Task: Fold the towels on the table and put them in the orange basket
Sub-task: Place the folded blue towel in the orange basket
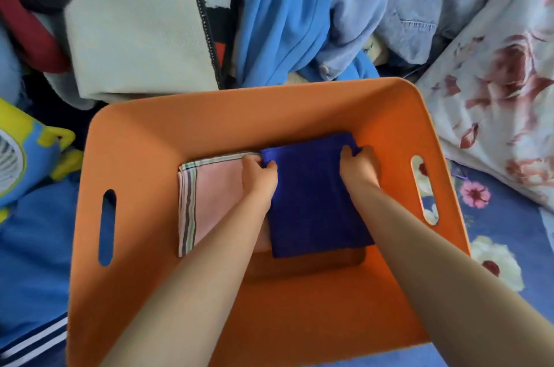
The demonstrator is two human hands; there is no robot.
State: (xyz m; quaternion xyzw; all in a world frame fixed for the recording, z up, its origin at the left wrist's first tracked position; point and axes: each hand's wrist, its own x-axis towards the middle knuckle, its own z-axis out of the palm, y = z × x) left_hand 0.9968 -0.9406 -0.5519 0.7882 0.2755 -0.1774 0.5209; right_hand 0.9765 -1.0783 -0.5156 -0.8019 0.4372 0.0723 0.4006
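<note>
One orange plastic basket with slotted handles (168,132) holds two folded towels: a dark blue terry towel (314,204) lying beside and partly over a pink striped-edge towel (215,198). Both hands, left (258,177) and right (358,167), pinch the blue towel's far corners. Heaped clothes (284,12) crowd behind the basket; a floral pillow (494,90) lies to its right.

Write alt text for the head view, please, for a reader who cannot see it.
Both hands, left and right, grip a folded dark blue towel inside an orange basket, partly over a folded pink striped towel. Clothes lie heaped beyond the basket.
</note>
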